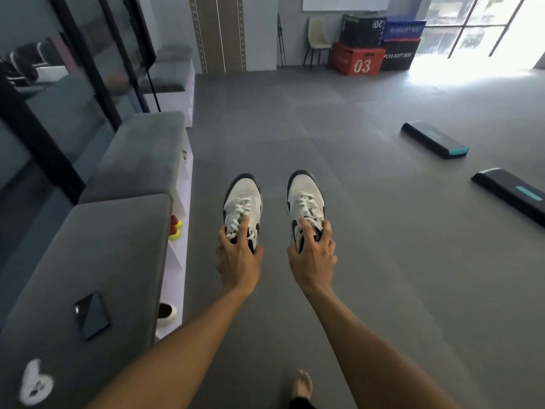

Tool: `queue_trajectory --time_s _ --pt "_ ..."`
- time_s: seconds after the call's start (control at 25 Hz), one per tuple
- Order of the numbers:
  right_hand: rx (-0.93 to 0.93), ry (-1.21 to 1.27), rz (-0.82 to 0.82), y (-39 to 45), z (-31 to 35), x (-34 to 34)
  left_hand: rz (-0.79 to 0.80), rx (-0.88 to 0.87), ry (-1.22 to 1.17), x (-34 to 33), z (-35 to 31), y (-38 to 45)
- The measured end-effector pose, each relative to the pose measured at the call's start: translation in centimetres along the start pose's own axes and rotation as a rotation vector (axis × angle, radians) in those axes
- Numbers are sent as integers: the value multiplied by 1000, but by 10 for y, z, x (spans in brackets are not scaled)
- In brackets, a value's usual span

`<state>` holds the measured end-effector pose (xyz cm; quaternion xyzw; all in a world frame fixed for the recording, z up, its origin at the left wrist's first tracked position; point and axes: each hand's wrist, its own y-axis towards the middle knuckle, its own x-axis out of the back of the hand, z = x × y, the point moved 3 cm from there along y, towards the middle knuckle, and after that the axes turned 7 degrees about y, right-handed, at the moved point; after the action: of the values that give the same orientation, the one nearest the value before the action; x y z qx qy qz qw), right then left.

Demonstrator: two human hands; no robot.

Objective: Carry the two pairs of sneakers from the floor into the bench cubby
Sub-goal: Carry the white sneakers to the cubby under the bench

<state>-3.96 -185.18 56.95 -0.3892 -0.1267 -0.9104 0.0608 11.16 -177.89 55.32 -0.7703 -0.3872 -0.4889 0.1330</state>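
I hold one pair of white sneakers with black trim out in front of me, above the grey floor. My left hand (238,255) grips the left sneaker (242,202) at its collar and laces. My right hand (313,255) grips the right sneaker (305,199) the same way. Both toes point away from me. The bench (118,231) with grey cushions and white cubbies (180,202) runs along my left. A white shoe (166,314) shows in a near cubby; a second full pair is not in view.
A dark phone (92,315) lies on the near bench cushion. Red and yellow balls (175,228) sit in one cubby. Two black step platforms (435,143) (510,193) lie on the floor at right. Plyo boxes (361,62) and a chair (317,39) stand at the far wall. My bare foot (302,385) is below.
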Motion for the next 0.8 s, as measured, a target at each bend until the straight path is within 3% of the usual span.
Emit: queue_trajectory --time_s 0.12,0.48,0.8 --pt "67 8 19 123 3 -45 -56 18 0 -48 -24 114" --pt "134 16 116 408 85 -179 -95 109 28 -106 -40 404" --pt "110 2 78 660 163 -306 -129 83 8 -153 -56 705"
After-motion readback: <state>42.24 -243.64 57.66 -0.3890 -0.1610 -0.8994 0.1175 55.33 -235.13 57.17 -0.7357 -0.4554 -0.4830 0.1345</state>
